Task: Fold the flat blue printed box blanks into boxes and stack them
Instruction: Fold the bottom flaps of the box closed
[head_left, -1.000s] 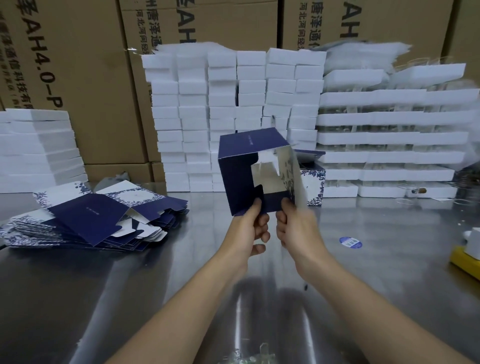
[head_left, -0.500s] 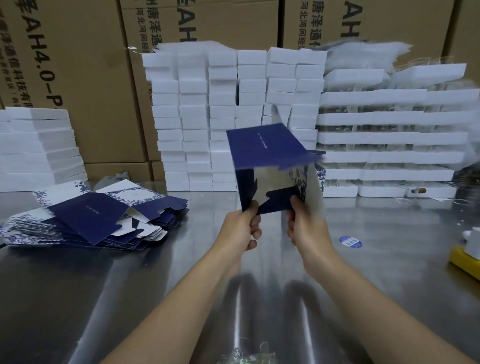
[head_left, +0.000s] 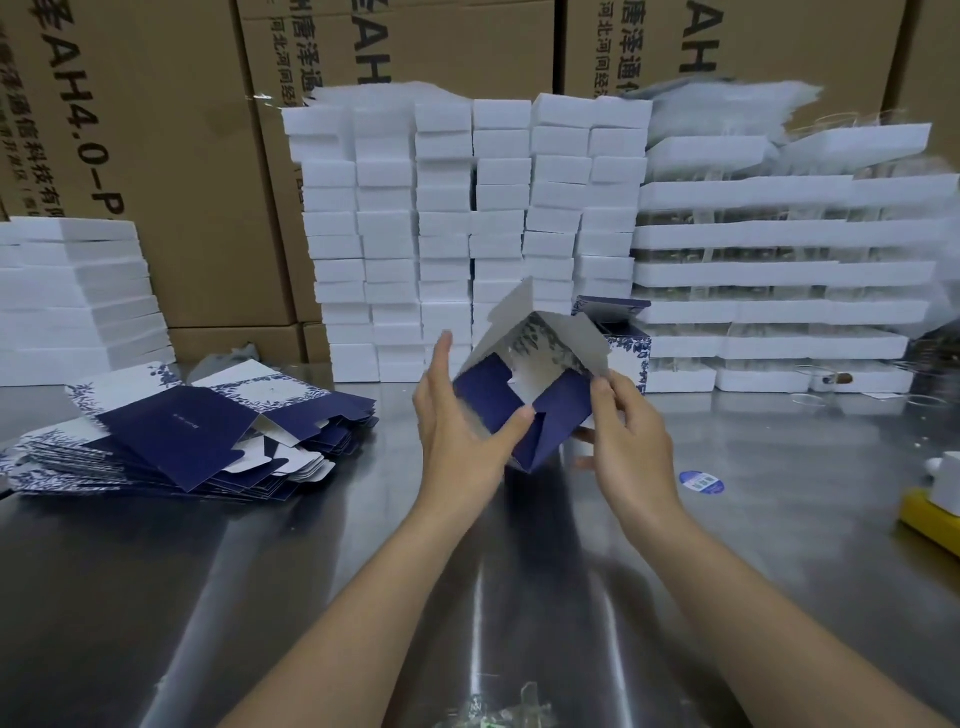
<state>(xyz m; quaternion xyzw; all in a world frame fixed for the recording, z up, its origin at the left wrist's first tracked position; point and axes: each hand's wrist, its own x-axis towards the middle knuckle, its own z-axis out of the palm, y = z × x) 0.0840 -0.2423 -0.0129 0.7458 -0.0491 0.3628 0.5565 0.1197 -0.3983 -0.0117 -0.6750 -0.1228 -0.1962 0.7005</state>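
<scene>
A half-folded blue printed box (head_left: 540, 410) hangs above the steel table (head_left: 291, 561) at centre, its open end turned toward me, with white inside and navy flaps showing. My left hand (head_left: 457, 431) holds its left side, thumb pressing a navy flap, fingers straight up. My right hand (head_left: 623, 441) grips its right edge with curled fingers. A fanned pile of flat blue box blanks (head_left: 176, 431) lies at the left. One folded box (head_left: 618, 338) stands behind the held one.
Stacks of white foam blocks (head_left: 467, 234) and white trays (head_left: 779, 280) line the back, with brown cartons behind. More white stacks (head_left: 72, 296) stand at far left. A blue round sticker (head_left: 701, 482) and a yellow-and-white object (head_left: 935, 499) lie to the right.
The box was turned from its navy panel facing me to its open end facing me, and lowered. My left hand opened up against its left side; the right hand moved to the right edge.
</scene>
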